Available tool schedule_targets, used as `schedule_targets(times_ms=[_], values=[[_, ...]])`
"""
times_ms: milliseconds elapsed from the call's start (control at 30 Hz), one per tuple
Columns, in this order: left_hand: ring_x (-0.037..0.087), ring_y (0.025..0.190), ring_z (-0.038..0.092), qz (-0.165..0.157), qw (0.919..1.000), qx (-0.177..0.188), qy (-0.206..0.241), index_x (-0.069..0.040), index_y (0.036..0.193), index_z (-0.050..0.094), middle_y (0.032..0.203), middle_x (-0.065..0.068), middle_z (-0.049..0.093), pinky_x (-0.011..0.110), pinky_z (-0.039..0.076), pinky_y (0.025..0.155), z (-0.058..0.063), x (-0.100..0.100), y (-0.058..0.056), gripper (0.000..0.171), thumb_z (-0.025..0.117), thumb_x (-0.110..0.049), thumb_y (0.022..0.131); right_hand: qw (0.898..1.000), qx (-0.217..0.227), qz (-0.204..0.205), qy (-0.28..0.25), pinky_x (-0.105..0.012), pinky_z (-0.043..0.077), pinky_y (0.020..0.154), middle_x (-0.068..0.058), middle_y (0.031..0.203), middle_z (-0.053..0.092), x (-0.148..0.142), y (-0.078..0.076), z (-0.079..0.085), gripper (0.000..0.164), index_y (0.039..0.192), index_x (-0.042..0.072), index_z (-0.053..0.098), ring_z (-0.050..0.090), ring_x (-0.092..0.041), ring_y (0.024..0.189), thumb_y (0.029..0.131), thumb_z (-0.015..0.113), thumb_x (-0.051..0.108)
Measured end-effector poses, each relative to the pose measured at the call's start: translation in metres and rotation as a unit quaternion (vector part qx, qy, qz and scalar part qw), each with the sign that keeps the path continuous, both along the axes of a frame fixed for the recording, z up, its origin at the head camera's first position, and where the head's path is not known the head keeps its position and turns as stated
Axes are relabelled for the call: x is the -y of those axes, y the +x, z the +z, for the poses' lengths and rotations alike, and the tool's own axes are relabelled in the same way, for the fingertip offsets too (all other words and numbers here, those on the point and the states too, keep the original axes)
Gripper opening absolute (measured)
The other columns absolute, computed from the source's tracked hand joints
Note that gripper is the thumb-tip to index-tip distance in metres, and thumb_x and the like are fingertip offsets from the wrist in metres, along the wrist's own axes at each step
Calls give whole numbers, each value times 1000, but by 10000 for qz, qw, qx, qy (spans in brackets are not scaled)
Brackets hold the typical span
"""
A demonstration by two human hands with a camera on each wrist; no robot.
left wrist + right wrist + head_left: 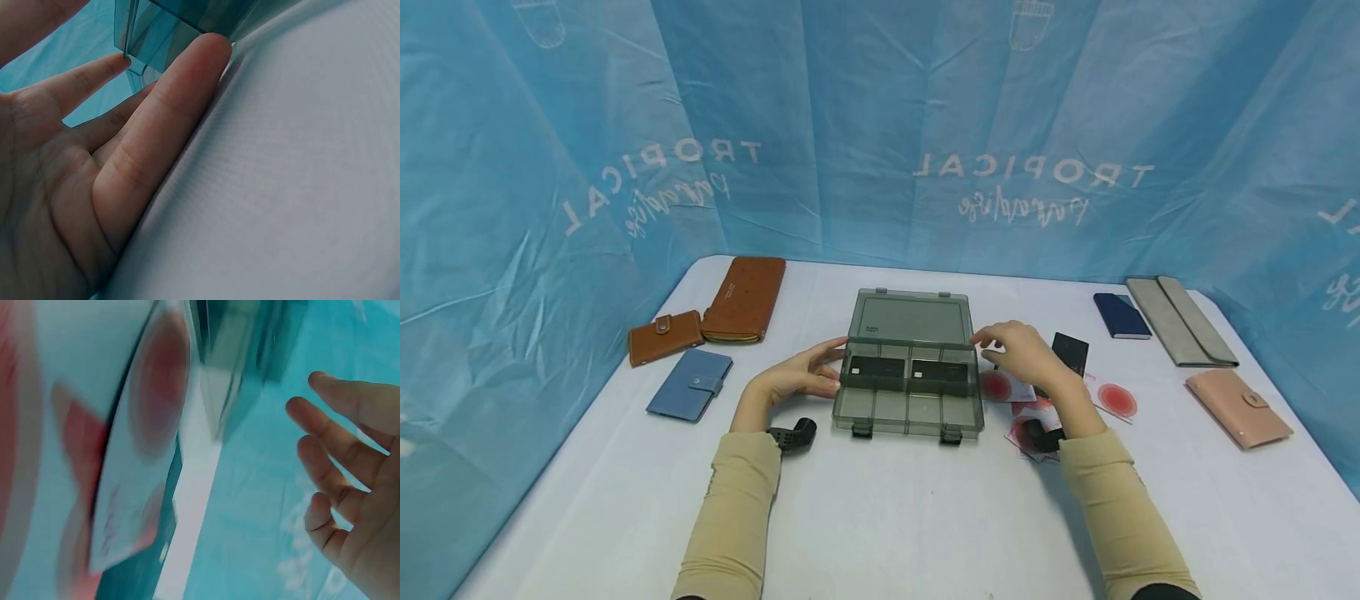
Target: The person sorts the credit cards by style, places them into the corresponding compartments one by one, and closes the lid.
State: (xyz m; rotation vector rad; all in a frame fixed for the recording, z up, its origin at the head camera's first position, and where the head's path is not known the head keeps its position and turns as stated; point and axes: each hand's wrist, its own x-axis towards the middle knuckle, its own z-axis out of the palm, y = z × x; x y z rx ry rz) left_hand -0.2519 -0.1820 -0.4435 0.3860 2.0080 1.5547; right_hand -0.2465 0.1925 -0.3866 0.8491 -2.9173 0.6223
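Note:
A translucent grey-green compartment box [889,410] lies on the table with its lid [913,318] tipped back. Two black rectangular items, one on the left [877,367] and one on the right [939,372], each with a small pale square, lie side by side in its rear compartments. My left hand [801,375] rests against the box's left side, its fairly straight fingers [181,94] touching the wall. At the right rear corner is my right hand [1019,350]; its loosely bent fingers [331,428] hold nothing and stand just off the box in the right wrist view.
Cards with red circles [1117,401] and a black card [1070,352] lie under and beside the right forearm. At left are two brown wallets [747,298] [666,337] and a blue one [690,386]. A navy wallet [1122,316], grey folder [1182,322] and pink wallet [1238,407] lie at right.

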Motion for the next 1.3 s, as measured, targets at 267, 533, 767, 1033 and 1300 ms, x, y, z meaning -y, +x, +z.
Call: schedule_targets(times_ms=[267,533,767,1033,1300], values=[[24,109,46,3,10000,8,31,-21,150,15,151,14,17,34,48,84,0,0,0,89,69,-9,81,9924,919,-821,-13,-55,42,86,-21,107,61,-42,0,-8,35,118,0,59,56,-36,99,83,64,4],[25,109,46,17,9999,29,-95,-23,150,16,150,13,18,35,47,85,-2,2,2,88,69,-9,81,9736,1740,-1307,690,-67,30,85,-23,111,54,-60,1,-18,61,123,4,53,46,-45,105,68,78,15],[26,111,47,0,10000,-3,-36,-21,150,16,151,13,18,36,47,86,-2,3,2,89,70,-11,81,9646,2189,-1449,246,-62,36,85,-25,109,51,-72,-2,-25,59,123,2,50,46,-41,102,72,76,15],[26,111,47,-31,10000,-14,-37,-21,150,15,151,13,17,36,47,86,-1,3,1,90,71,-13,80,9617,2070,-1751,-395,-56,40,87,-30,112,49,-87,-2,-28,55,120,-7,49,46,-41,101,75,73,13],[26,110,47,-56,10000,-21,3,-21,150,15,151,14,16,34,47,85,-1,1,0,90,71,-11,80,9301,2161,-2734,-1162,-56,35,94,-34,130,38,-91,1,-21,45,128,-6,39,41,-45,113,85,51,-3]])
